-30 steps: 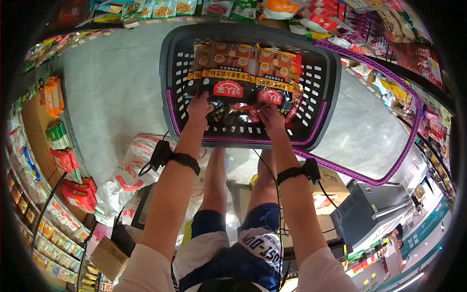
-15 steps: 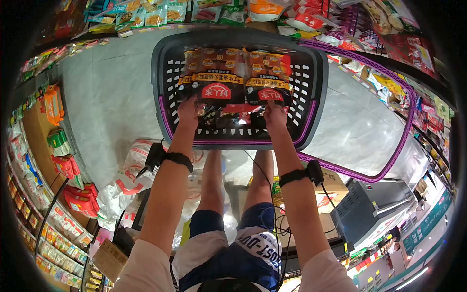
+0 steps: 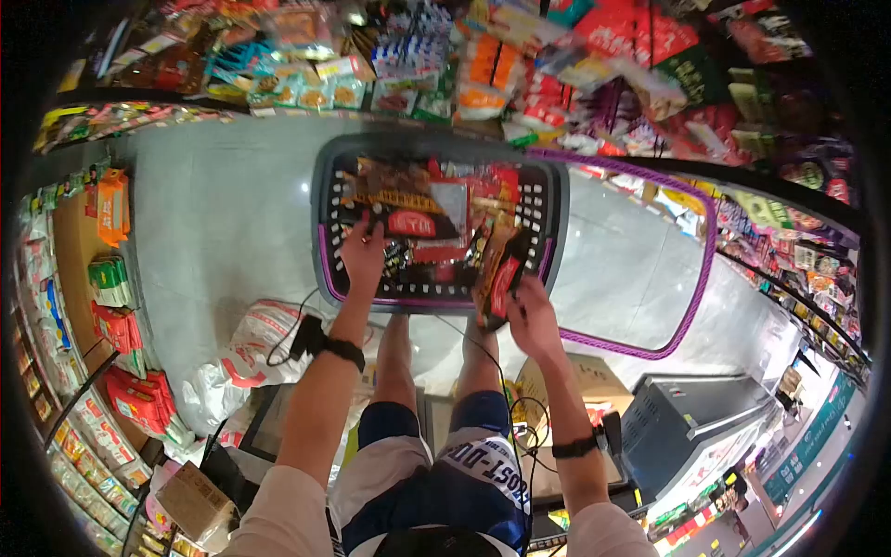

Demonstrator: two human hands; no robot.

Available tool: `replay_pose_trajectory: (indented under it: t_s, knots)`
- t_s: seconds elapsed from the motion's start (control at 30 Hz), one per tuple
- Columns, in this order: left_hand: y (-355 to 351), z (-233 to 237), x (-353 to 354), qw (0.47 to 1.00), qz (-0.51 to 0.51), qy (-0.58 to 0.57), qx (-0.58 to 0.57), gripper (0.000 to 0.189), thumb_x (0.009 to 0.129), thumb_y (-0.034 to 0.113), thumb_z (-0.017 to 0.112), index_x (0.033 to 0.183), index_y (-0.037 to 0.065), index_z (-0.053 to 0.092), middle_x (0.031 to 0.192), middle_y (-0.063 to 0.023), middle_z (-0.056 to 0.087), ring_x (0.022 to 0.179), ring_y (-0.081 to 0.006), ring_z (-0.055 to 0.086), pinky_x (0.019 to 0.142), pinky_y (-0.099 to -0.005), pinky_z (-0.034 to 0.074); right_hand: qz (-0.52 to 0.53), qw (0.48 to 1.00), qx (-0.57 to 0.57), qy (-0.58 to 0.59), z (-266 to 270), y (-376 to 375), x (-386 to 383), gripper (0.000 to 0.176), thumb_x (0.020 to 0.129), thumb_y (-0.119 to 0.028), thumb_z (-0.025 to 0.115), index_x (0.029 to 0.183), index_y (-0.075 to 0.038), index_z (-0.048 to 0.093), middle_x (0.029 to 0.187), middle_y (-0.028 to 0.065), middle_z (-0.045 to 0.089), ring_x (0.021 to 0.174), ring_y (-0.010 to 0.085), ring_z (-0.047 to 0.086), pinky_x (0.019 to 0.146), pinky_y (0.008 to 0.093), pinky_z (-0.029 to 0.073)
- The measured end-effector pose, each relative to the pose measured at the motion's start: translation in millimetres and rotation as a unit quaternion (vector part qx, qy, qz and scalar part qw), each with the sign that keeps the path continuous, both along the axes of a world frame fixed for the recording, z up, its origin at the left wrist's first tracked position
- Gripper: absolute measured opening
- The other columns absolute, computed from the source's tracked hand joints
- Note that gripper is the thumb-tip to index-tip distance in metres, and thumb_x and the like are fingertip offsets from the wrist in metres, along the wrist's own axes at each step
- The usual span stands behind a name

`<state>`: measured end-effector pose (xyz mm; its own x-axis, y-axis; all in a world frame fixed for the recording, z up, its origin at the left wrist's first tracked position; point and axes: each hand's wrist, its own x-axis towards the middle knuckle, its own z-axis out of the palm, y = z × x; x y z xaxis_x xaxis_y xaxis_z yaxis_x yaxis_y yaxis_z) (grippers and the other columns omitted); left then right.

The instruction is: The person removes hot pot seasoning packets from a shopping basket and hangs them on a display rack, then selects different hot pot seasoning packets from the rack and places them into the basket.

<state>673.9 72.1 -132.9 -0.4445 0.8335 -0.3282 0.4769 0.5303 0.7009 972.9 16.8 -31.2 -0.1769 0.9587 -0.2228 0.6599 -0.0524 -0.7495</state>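
Observation:
A dark grey shopping basket (image 3: pixel 325 190) stands on the floor before my legs, its purple handle (image 3: pixel 712 251) swung out to the right. Inside, my left hand (image 3: pixel 364 252) grips the lower edge of a black and gold hotpot seasoning packet (image 3: pixel 397 200) with a red label. A similar seasoning packet (image 3: pixel 502 274) is pinched in my right hand (image 3: pixel 534 316); it is tilted and held up over the basket's front right corner. Between the two packets, red packages (image 3: pixel 492 186) lie in the basket, partly covered.
Shelves of bagged food (image 3: pixel 408 70) run along the far side, with more packets on the left shelves (image 3: pixel 111 446). White plastic sacks (image 3: pixel 269 334) lie at the left by my legs. A cardboard box (image 3: pixel 585 381) and a dark grey cabinet (image 3: pixel 696 427) stand at the right.
My right hand has lifted its packet off the others and drawn it toward me, turning it on its side. Red packages now show beneath. The left packet is more tilted; the view has shifted.

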Motion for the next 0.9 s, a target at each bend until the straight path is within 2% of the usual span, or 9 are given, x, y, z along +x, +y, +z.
replay_pose_trajectory:
  t_s: [0.1,0.17,0.23,0.3,0.4,0.5,0.67,0.77,0.9]
  knots:
    - [-24.6,34.3,-13.1,0.989,-0.097,0.106,0.035,0.022,0.089,0.021,0.068,0.098,0.001,0.067,0.077,-0.0167,0.068,0.073,-0.0318,0.068,0.063,-0.0398,0.051,0.089,0.996,-0.010,-0.021,93.4,2.4,-5.8,0.009,0.088,-0.006,0.063,0.094,0.001,0.061,0.115,0.0187,0.064,0.097,0.0383,0.065,0.081,0.0410,0.055]
    - [-32.5,88.4,-21.4,0.991,-0.121,0.048,-0.005,0.023,0.089,0.022,0.068,0.099,0.001,0.067,0.083,-0.0177,0.068,0.076,-0.0341,0.067,0.066,-0.0420,0.051,0.170,0.985,0.033,-0.008,141.1,-1.2,-3.6,0.007,0.088,-0.005,0.062,0.093,-0.002,0.066,0.110,0.0139,0.066,0.092,0.0325,0.067,0.076,0.0385,0.056]
    - [-48.0,118.8,-32.4,0.974,-0.166,0.081,0.134,0.023,0.088,0.022,0.068,0.099,0.002,0.067,0.088,-0.0186,0.068,0.079,-0.0365,0.066,0.069,-0.0443,0.051,0.201,0.978,0.059,0.015,216.8,10.6,-18.8,0.010,0.086,-0.006,0.064,0.094,-0.004,0.068,0.107,0.0118,0.068,0.089,0.0310,0.067,0.077,0.0389,0.056]
    - [-48.0,181.8,-41.7,0.974,-0.223,0.030,0.030,0.022,0.087,0.020,0.067,0.101,0.003,0.068,0.092,-0.0187,0.067,0.085,-0.0369,0.065,0.072,-0.0438,0.053,0.300,0.952,0.058,0.010,280.1,18.7,-23.7,0.040,0.082,-0.007,0.062,0.121,-0.010,0.066,0.124,0.0100,0.065,0.114,0.0283,0.062,0.092,0.0400,0.051]
    - [-44.8,264.8,-50.6,0.927,-0.369,0.035,0.060,0.021,0.086,0.020,0.065,0.099,0.004,0.067,0.088,-0.0175,0.065,0.084,-0.0381,0.064,0.074,-0.0450,0.053,0.330,0.934,0.131,0.046,357.5,30.0,-44.7,0.043,0.082,-0.006,0.061,0.125,-0.008,0.064,0.130,0.0147,0.060,0.122,0.0305,0.056,0.101,0.0422,0.045]
    - [-41.2,364.6,-43.7,0.883,-0.455,0.017,0.113,0.019,0.086,0.019,0.066,0.097,0.004,0.067,0.087,-0.0176,0.064,0.084,-0.0379,0.064,0.073,-0.0455,0.052,0.357,0.920,0.160,0.012,394.2,39.3,-60.9,0.039,0.081,-0.007,0.063,0.120,-0.007,0.066,0.139,0.0197,0.052,0.129,0.0345,0.049,0.105,0.0433,0.042]
    - [-30.5,518.5,-29.3,0.835,-0.515,-0.034,0.191,0.019,0.085,0.017,0.068,0.099,0.003,0.069,0.090,-0.0157,0.067,0.087,-0.0351,0.065,0.076,-0.0421,0.053,0.379,0.904,0.197,-0.032,436.0,31.2,-72.9,0.006,0.076,-0.010,0.072,0.082,-0.007,0.071,0.143,0.0235,0.039,0.139,0.0430,0.032,0.115,0.0518,0.029]
    - [-25.4,565.3,-16.7,0.803,-0.549,-0.053,0.226,0.017,0.086,0.015,0.068,0.096,0.002,0.070,0.091,-0.0148,0.067,0.087,-0.0348,0.065,0.076,-0.0418,0.053,0.322,0.921,0.220,-0.007,462.2,31.9,-73.4,0.007,0.079,-0.012,0.070,0.081,-0.006,0.069,0.142,0.0230,0.041,0.137,0.0420,0.036,0.113,0.0496,0.032]
    - [-21.2,571.5,-7.3,0.787,-0.561,-0.042,0.254,0.016,0.086,0.015,0.068,0.096,0.003,0.070,0.094,-0.0142,0.068,0.090,-0.0342,0.064,0.080,-0.0412,0.053,0.267,0.952,0.151,0.014,476.1,27.9,-72.7,0.037,0.082,-0.014,0.062,0.116,0.001,0.058,0.128,0.0234,0.055,0.122,0.0404,0.052,0.104,0.0450,0.041]
